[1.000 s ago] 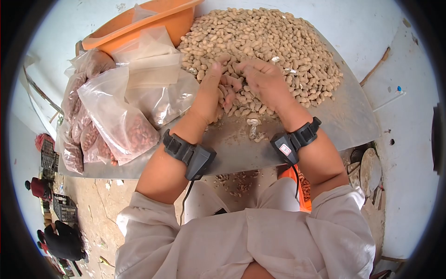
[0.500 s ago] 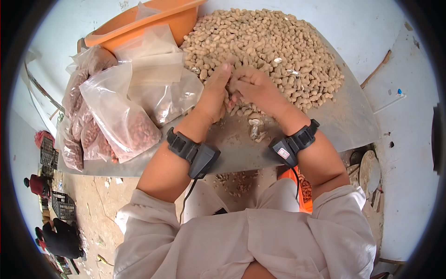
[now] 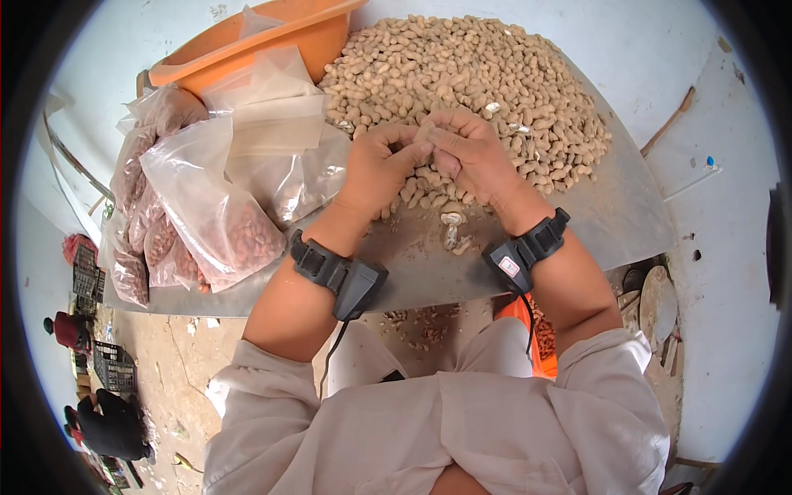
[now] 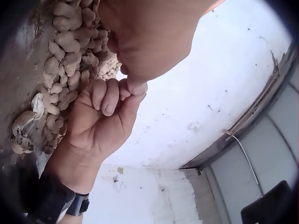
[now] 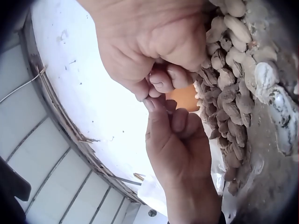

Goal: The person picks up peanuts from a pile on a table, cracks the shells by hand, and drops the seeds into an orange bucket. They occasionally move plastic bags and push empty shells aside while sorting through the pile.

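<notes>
Over the near side of a heap of unshelled peanuts (image 3: pixel 495 66), my two hands meet fingertip to fingertip. A tan peanut (image 3: pixel 425 130) shows between them. My left hand (image 3: pixel 378 169) pinches it with thumb and curled fingers. From the other side, my right hand (image 3: pixel 478 157) pinches at the same spot, its remaining fingers curled in toward the palm. Both wrist views show the thumbs and fingertips pressed together, and there the fingers mostly hide the peanut. Pale broken shells (image 3: pixel 451 229) lie on the metal tabletop (image 3: pixel 404 268) just below the hands.
Clear plastic bags of reddish kernels (image 3: pixel 247 235) crowd the table's left side. Behind them leans an orange basin (image 3: pixel 305 41) against the white wall. An orange container (image 3: pixel 540 330) stands below the table by the right knee. Other people (image 3: pixel 111 425) are at the far left.
One second ago the hands were apart, low in the peanuts. They came together half a second ago, and now their fingertips pinch a peanut, with the left hand turned thumb inward.
</notes>
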Tool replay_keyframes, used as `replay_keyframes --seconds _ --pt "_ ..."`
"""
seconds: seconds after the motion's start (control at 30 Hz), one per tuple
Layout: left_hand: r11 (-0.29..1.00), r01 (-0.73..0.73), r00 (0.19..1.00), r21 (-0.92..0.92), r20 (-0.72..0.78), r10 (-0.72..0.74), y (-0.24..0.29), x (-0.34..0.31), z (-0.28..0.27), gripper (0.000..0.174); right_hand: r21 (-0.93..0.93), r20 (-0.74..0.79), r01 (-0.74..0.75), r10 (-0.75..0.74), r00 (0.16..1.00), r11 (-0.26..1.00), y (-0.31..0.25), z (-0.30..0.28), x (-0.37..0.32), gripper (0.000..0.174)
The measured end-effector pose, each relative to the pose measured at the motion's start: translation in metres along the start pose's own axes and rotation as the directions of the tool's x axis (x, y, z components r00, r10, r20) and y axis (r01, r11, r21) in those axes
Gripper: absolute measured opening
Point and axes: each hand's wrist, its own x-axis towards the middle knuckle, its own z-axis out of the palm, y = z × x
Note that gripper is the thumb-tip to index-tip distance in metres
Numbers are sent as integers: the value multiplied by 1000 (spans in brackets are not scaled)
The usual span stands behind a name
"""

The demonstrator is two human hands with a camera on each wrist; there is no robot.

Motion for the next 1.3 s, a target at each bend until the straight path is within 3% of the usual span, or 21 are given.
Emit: replay_keyframes --seconds 0.1,0.2,0.3,0.4,0.5,0.63,0.8,0.9,1.0,1.1,1.2,1.3 --pt "997 20 999 73 42 -23 -3 0 -2 16 -134 48 -7 14 999 991 -1 -6 3 15" --pt "999 38 999 10 27 -38 1 -3 1 12 -237 93 17 6 996 971 -3 -7 2 11" --pt "997 -23 1000 77 18 22 1 -5 1 13 -264 52 60 -48 997 963 1 -4 3 15" --pt "991 -106 994 86 8 106 2 -5 1 15 -195 30 59 -54 998 979 -1 2 0 13" --pt "992 -110 990 58 -88 115 10 -8 8 16 26 -56 103 -102 993 994 9 9 -1 11" --pt "985 -18 988 -174 -156 -10 5 -6 19 17 212 -130 95 -68 989 973 14 18 -4 10" --pt "839 99 976 -535 -111 -186 2 -2 23 17 344 -166 107 -52 985 933 15 25 -4 10" --pt "788 72 986 -612 -77 -149 6 -3 23 13 377 -227 80 8 974 923 16 24 -2 12" --pt "881 34 985 -472 -135 -110 -4 0 24 16 450 -174 39 45 984 892 16 20 -2 17" --pt "966 -56 988 -254 -152 17 -1 -2 22 21 544 -61 -43 91 994 838 22 11 2 21" --pt "986 -166 979 -16 -122 163 -8 0 17 24 594 -88 -85 169 982 800 21 11 2 23" --pt "995 -38 991 -97 -131 25 2 -3 18 23 606 -181 -92 250 951 790 19 15 0 21"
